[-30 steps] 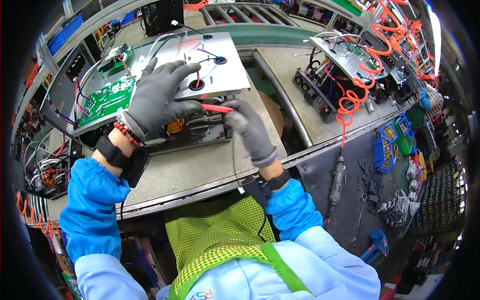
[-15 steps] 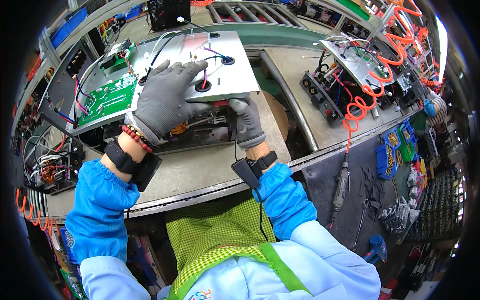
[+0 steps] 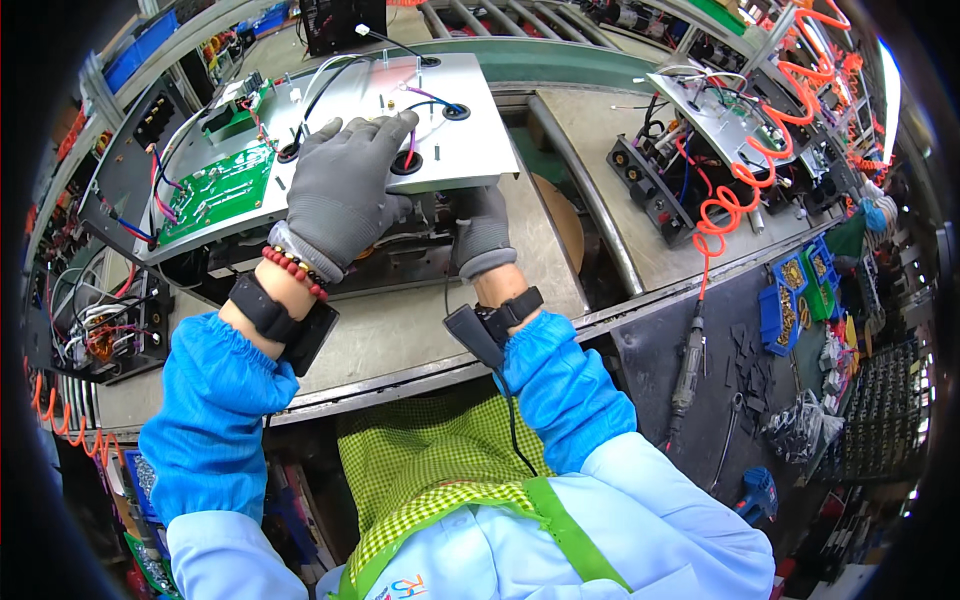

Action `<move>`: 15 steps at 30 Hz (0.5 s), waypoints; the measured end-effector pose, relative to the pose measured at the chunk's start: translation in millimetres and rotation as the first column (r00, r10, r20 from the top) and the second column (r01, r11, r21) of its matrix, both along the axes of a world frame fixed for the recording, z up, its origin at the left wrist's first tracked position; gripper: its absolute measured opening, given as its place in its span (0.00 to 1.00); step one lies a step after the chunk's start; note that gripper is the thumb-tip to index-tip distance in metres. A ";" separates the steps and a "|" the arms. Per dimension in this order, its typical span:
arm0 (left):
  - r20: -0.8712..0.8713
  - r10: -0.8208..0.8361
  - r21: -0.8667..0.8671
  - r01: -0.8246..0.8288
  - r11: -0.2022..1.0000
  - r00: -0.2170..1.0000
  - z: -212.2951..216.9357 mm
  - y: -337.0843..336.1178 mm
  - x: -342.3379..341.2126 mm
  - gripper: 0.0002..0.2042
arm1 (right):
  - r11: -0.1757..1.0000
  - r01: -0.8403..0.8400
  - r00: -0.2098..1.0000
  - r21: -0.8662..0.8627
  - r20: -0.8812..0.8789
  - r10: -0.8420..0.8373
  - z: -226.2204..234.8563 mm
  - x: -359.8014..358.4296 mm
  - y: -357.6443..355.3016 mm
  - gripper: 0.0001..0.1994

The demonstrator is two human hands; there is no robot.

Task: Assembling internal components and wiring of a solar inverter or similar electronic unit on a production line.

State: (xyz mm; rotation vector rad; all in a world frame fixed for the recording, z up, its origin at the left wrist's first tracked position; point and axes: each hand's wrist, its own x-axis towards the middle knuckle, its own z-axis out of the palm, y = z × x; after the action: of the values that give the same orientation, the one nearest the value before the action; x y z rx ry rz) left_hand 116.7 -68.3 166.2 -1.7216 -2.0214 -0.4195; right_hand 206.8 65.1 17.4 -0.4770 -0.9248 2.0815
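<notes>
The gray-gloved left hand lies over the front part of a silver metal plate, fingers stretched forward and mostly side by side, thumb out to the right by the plate's front edge. The right hand, gloved alike, reaches beneath the front edge near its right corner; its fingertips are hidden, so I cannot tell whether they pinch anything. The plate sits above a dark chassis on the gray surface. Just beyond the left fingers, two black grommets carry colored wires up through it, and a green circuit board lies on its left part. The left wrist wears a string of red beads (a black strap sits behind it). To the right, past a metal roller, stands a similar open unit. An orange coiled hose runs down to a power screwdriver on a dark mat, with a wrench and blue parts bins farther right.
</notes>
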 end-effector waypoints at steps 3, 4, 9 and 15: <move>-0.021 0.034 -0.017 -0.034 0.999 0.999 -2.7 -1.7 1.0 0.39 | 0.815 0.155 0.955 0.559 0.127 -0.269 -2.0 12.5 2.4 0.18; -0.058 0.041 -0.014 -0.042 0.999 0.997 -2.7 -2.1 0.8 0.39 | 0.782 0.134 0.933 0.609 0.188 -0.307 -1.5 22.1 4.4 0.19; 0.045 0.013 -0.067 -0.010 0.998 0.999 4.4 -7.4 1.0 0.40 | 0.603 0.131 0.814 0.787 0.262 -0.518 4.1 87.8 5.9 0.23; -0.161 -0.153 0.327 0.199 0.924 0.975 -17.2 -45.5 23.0 0.28 | 0.144 -0.182 0.862 0.973 0.229 -0.452 22.0 119.1 -20.6 0.17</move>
State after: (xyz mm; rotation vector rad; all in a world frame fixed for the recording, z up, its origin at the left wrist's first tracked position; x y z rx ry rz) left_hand 139.8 -113.8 149.0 -1.6676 -1.5949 -0.6558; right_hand 325.9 44.4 39.4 -0.2881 -2.2134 0.6803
